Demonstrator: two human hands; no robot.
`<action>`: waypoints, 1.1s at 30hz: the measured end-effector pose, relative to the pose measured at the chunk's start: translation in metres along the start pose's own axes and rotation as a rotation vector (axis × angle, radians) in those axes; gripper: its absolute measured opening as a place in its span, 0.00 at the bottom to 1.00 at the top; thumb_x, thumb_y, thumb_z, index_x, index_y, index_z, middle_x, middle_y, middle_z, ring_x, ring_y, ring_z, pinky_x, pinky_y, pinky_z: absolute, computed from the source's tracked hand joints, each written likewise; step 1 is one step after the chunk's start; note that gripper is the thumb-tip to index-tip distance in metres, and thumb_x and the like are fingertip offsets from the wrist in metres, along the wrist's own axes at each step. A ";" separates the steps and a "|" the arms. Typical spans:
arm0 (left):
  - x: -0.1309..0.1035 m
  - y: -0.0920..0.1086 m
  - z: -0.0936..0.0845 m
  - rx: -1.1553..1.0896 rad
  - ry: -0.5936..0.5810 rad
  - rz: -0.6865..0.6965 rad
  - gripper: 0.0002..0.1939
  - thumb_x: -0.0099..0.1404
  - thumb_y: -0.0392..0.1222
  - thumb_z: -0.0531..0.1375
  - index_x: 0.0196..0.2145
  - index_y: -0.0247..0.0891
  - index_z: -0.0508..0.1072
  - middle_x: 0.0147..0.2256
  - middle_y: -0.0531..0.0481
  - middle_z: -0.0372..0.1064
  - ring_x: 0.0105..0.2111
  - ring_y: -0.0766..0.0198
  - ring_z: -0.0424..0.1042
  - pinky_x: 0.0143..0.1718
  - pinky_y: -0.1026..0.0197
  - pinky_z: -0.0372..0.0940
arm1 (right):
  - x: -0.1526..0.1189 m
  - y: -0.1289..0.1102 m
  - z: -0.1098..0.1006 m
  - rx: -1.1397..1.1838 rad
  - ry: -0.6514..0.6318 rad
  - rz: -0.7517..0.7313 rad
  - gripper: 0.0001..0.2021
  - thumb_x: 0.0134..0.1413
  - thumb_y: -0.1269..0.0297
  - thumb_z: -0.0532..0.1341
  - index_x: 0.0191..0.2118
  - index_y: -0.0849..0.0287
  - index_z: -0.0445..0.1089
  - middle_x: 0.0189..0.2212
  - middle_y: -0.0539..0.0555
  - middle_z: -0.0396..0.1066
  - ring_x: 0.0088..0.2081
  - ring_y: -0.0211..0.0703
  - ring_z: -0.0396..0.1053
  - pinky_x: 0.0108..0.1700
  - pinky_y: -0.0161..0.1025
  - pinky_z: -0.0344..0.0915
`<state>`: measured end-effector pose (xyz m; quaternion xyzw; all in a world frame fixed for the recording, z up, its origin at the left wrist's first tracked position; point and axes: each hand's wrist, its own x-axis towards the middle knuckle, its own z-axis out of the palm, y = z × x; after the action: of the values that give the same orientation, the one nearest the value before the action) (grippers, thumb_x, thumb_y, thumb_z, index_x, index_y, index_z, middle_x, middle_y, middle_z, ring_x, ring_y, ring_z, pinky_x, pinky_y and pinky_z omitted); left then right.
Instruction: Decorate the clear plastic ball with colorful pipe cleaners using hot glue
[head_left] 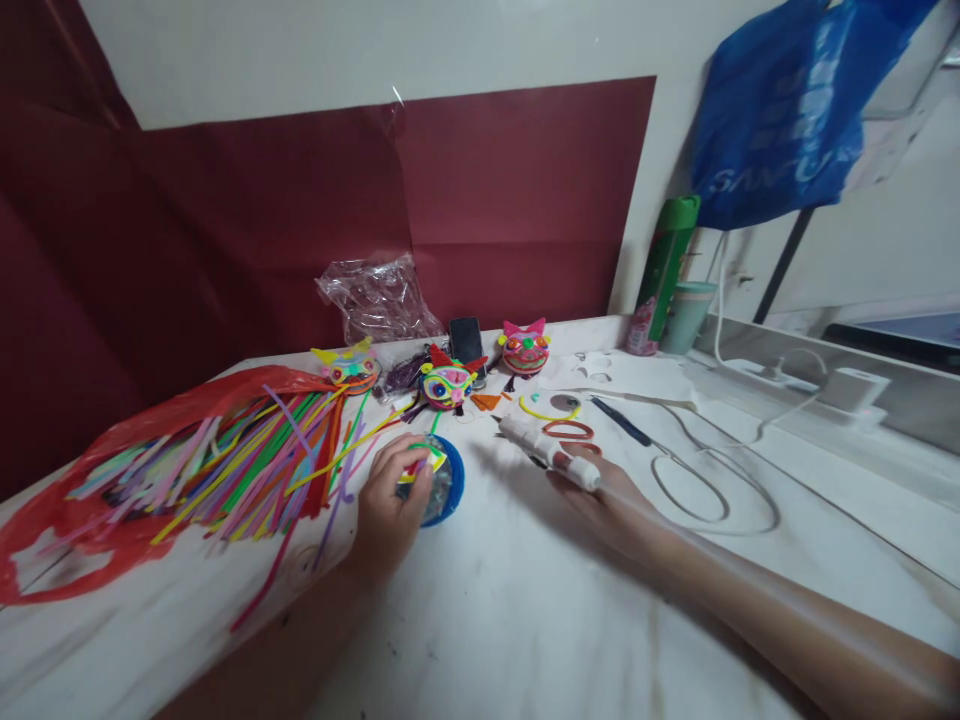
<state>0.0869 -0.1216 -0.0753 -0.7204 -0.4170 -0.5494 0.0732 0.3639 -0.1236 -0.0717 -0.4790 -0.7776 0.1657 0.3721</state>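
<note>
Near the middle of the table, my left hand [394, 495] is closed on a small craft piece [421, 466] with yellow, green and red strips, over a round blue-rimmed disc [455, 480]. The fingers cover part of both. To the right, my right hand [592, 492] is wrapped round a white glue gun [536, 440], its nozzle pointing left toward the disc. Just beyond the disc sits a colourful face-like ornament [445, 388] with a green strip below it. Orange-handled scissors [568, 430] lie behind the glue gun.
Many coloured pipe cleaners [247, 450] lie on a red plastic bag [217, 395] at left. Two more ornaments [525, 348] [346, 368], a phone [466, 342] and clear wrap [379, 298] are at the back. Cables [697, 485], a cup [686, 315] and a green can [667, 265] are right.
</note>
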 end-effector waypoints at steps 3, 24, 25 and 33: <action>0.001 0.001 0.000 0.010 -0.004 0.014 0.06 0.64 0.36 0.56 0.37 0.38 0.72 0.43 0.44 0.73 0.47 0.58 0.71 0.52 0.52 0.65 | 0.012 0.022 -0.004 -0.155 -0.029 -0.079 0.13 0.51 0.69 0.56 0.44 0.60 0.70 0.46 0.63 0.71 0.48 0.56 0.68 0.49 0.50 0.66; -0.016 0.024 0.012 0.167 -0.027 0.168 0.28 0.59 0.29 0.57 0.56 0.40 0.58 0.49 0.40 0.69 0.52 0.53 0.67 0.55 0.47 0.61 | 0.022 -0.075 0.053 0.136 0.073 -0.496 0.12 0.54 0.68 0.62 0.46 0.55 0.70 0.43 0.59 0.70 0.46 0.50 0.67 0.48 0.49 0.66; -0.017 0.024 0.013 0.171 -0.028 0.163 0.29 0.58 0.28 0.56 0.56 0.40 0.58 0.50 0.40 0.68 0.53 0.52 0.66 0.55 0.46 0.60 | 0.024 -0.076 0.057 0.144 0.086 -0.477 0.13 0.53 0.68 0.63 0.46 0.54 0.70 0.42 0.58 0.70 0.46 0.50 0.67 0.48 0.49 0.66; -0.014 0.028 -0.006 -0.047 -0.220 0.037 0.42 0.50 0.34 0.65 0.61 0.40 0.53 0.60 0.36 0.56 0.61 0.46 0.56 0.60 0.44 0.56 | 0.028 -0.071 0.064 0.171 0.148 -0.350 0.07 0.52 0.73 0.61 0.38 0.57 0.70 0.37 0.57 0.69 0.43 0.50 0.67 0.45 0.47 0.66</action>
<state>0.1016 -0.1502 -0.0750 -0.7854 -0.3962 -0.4753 0.0200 0.2650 -0.1278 -0.0594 -0.3140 -0.8026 0.1284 0.4907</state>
